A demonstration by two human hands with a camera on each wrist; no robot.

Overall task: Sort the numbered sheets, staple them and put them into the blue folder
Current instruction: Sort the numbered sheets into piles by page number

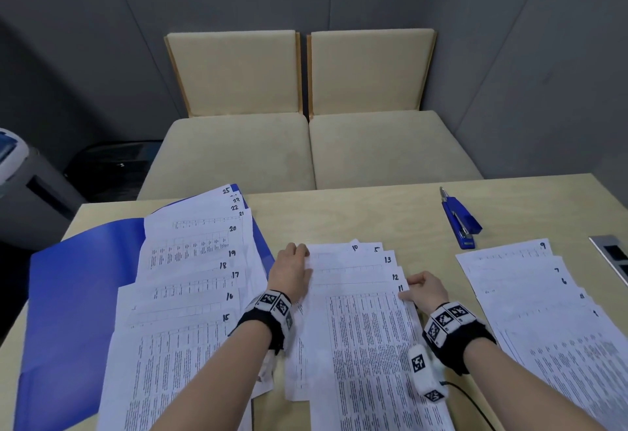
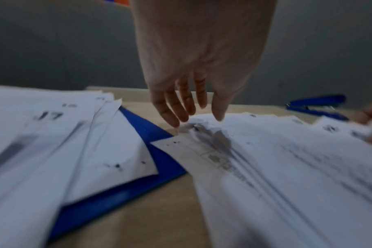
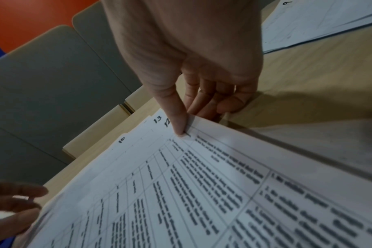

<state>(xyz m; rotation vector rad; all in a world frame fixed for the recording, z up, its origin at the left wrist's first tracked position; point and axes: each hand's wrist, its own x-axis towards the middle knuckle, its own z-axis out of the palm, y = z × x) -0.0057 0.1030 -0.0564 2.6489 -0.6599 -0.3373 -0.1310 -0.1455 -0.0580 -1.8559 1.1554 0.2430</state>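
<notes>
Three groups of numbered sheets lie on the table. A fan of sheets 15 to 25 rests on the open blue folder. The middle stack shows 10, 5, 13, 12 and 11. My left hand touches its top-left corner with straight fingers. My right hand pinches the top-right corner of sheet 11, thumb on top and fingers beneath. The right pile has 9 on top. A blue stapler lies behind it.
Two beige chairs stand just past the table's far edge. A grey machine is on the floor at left. A metal socket panel is set into the table at right. A black cable trails from my right wrist.
</notes>
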